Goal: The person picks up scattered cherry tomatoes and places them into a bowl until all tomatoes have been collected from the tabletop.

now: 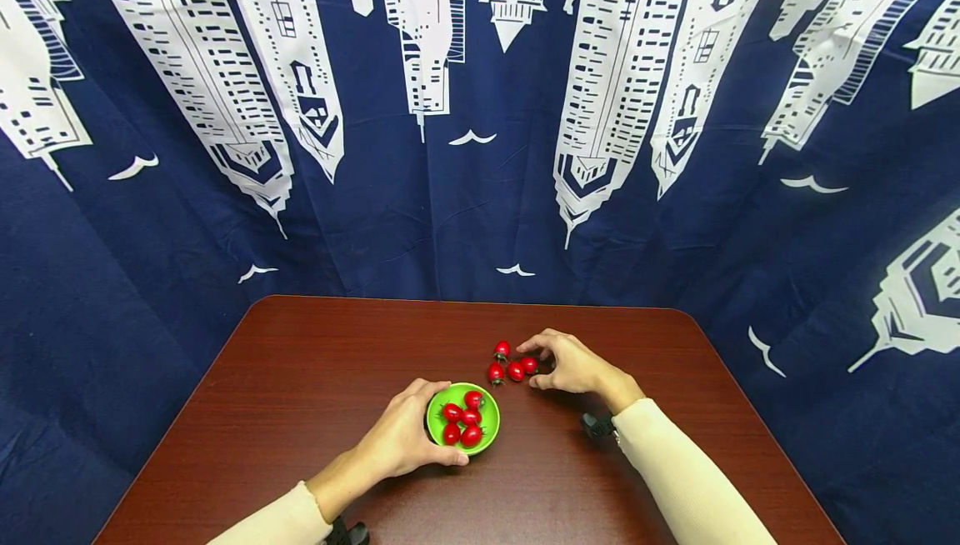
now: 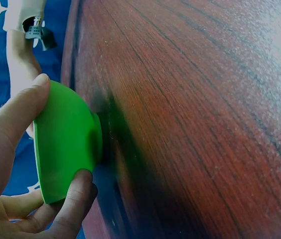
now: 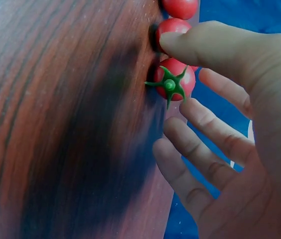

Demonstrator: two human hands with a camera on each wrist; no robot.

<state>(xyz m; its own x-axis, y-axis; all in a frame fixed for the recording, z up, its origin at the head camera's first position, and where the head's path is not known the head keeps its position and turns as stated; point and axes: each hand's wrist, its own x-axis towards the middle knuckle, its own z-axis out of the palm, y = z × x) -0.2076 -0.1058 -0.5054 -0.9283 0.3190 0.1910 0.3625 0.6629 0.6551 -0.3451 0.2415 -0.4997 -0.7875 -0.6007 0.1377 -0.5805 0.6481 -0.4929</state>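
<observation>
A small green bowl [image 1: 489,438] holding several red cherry tomatoes [image 1: 462,422] stands on the brown table near its front middle. My left hand [image 1: 411,434] grips the bowl from the left, thumb on the near rim and fingers round the far side; in the left wrist view the hand [image 2: 11,134] holds the bowl [image 2: 66,144] by its outer wall. Just right of the bowl lie several loose tomatoes [image 1: 504,366]. My right hand [image 1: 555,364] reaches them from the right. Its thumb [image 3: 205,42] and forefinger pinch the nearest tomato [image 3: 174,79], green stem showing.
The dark red wooden table [image 1: 300,378] has rounded far corners. A blue curtain [image 1: 480,195] printed with white towers hangs close behind and around it. Black wrist mounts [image 1: 597,426] sit on both cream sleeves.
</observation>
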